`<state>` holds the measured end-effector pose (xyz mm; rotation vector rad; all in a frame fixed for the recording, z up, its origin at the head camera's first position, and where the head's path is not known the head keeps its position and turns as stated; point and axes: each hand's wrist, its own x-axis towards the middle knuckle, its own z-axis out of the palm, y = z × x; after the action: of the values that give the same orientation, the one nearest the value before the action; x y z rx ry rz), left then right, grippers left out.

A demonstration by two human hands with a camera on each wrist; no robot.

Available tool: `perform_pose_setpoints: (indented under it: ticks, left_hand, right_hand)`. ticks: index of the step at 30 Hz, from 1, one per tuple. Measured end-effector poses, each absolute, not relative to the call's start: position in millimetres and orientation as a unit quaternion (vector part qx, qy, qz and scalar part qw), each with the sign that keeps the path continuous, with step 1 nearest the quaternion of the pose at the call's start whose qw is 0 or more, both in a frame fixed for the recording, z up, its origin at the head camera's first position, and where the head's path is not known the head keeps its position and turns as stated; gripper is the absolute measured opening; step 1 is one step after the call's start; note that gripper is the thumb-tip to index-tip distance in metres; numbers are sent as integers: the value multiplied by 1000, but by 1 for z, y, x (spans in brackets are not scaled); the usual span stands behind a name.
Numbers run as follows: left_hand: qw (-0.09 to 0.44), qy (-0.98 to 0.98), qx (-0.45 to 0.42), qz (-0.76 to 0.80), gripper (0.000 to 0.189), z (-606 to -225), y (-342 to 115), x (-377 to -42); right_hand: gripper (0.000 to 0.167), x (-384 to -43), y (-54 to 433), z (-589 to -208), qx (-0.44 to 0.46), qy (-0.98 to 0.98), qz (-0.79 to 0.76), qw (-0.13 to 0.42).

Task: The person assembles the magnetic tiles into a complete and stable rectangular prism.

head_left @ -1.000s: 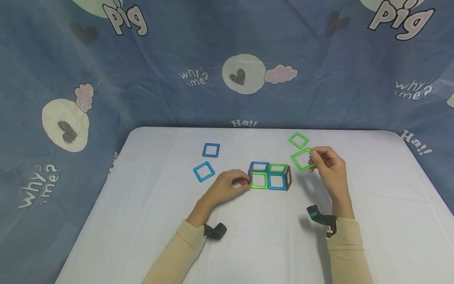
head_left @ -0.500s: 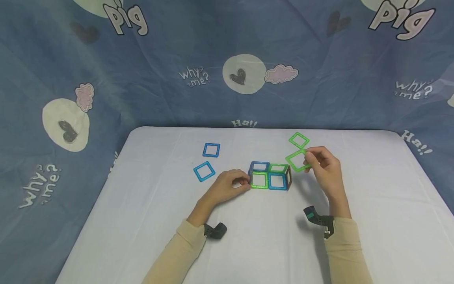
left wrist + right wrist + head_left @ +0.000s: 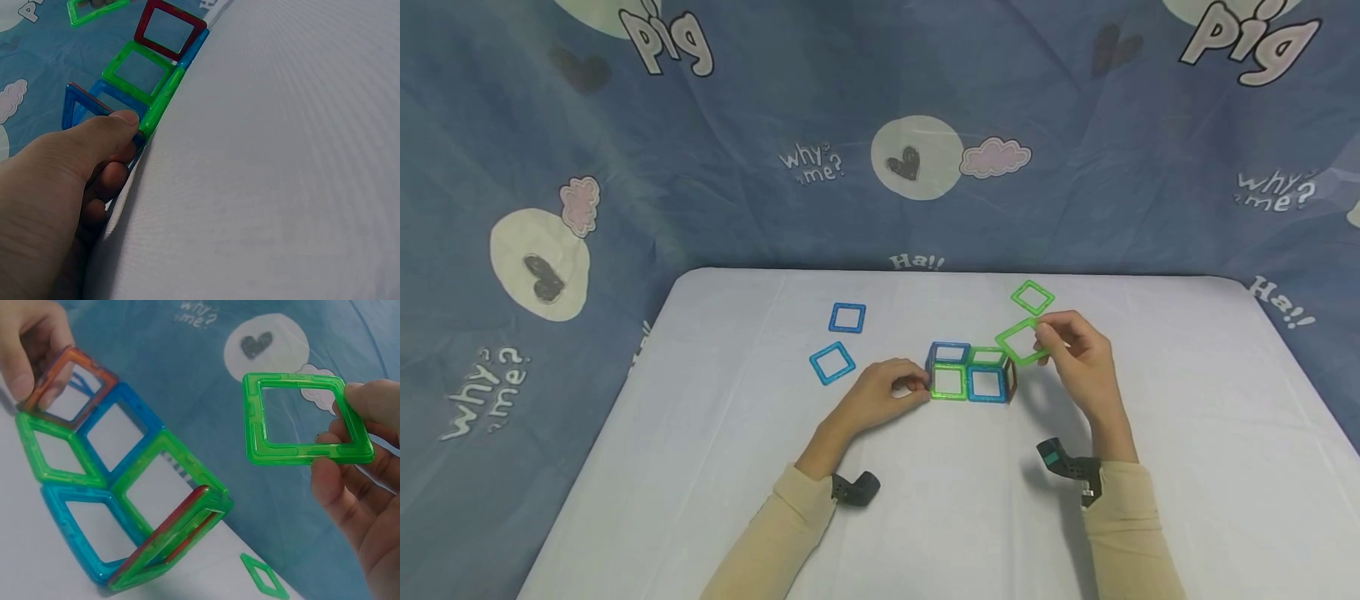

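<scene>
In the middle of the table stands a low structure of square magnetic tiles (image 3: pixel 967 383), their frames blue and green with red ones at the ends. My left hand (image 3: pixel 883 390) grips its left end; the left wrist view shows the thumb over a blue tile edge, and the right wrist view shows a red tile (image 3: pixel 100 374) at those fingers. My right hand (image 3: pixel 1078 358) pinches a green magnetic tile (image 3: pixel 254 419) by one side, thumb against fingers. Tilted, this tile overlaps the structure's right end in the head view, while the right wrist view shows a gap between them.
Another green tile (image 3: pixel 1042 288) lies beyond the right hand. Two blue tiles, a farther one (image 3: pixel 832 317) and a nearer one (image 3: pixel 840 374), lie left of the structure. A patterned blue cloth (image 3: pixel 737 217) hangs behind the white table (image 3: pixel 925 500).
My right hand has moved left with the green tile, from beside the structure to its right end. The left hand and the structure have stayed in place.
</scene>
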<state>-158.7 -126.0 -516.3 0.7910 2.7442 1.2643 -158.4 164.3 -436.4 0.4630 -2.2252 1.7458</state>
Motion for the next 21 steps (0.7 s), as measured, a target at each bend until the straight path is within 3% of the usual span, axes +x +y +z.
perform_pose_setpoints:
  ticks: [10,21]
  left_hand:
    - [5,878,256,404,21,-517,-126,-159]
    - [5,876,260,407,21,-518,-126,-159]
  right_hand:
    - [18,-165,166,-449,164,-777,594,126]
    - [14,-149,150,-425,189,-807,547,117]
